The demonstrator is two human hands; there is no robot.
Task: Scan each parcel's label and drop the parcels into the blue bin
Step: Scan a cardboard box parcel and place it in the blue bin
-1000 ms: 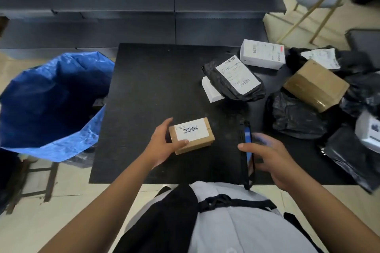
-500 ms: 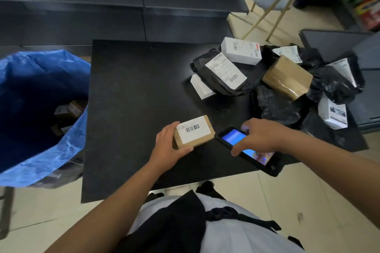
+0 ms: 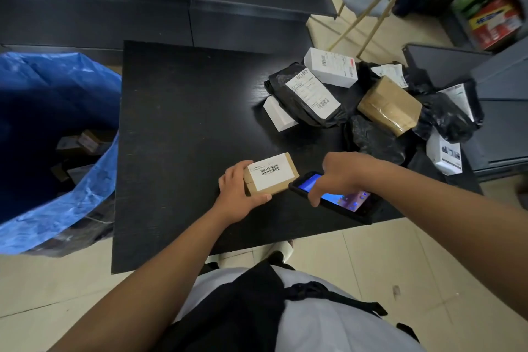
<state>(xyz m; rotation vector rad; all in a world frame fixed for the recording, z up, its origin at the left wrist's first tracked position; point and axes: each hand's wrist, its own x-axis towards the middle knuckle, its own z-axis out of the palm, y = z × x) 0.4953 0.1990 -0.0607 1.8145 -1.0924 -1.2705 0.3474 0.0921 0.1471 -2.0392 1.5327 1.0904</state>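
- Left hand (image 3: 238, 191): fingers wrapped round near-left end of small brown box (image 3: 270, 174), thumb along its near edge; box flat on black table (image 3: 183, 123), barcode label up.
- Right hand (image 3: 340, 173): clasped over handheld scanner (image 3: 334, 196), screen lit, tip just beside box.
- Blue bin (image 3: 51, 134): left of table, boxes visible inside.
- Unscanned parcels heaped far right: black bag (image 3: 307, 97), white box (image 3: 331, 67).

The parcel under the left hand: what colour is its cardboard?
Brown, with a white barcode label, in the head view.
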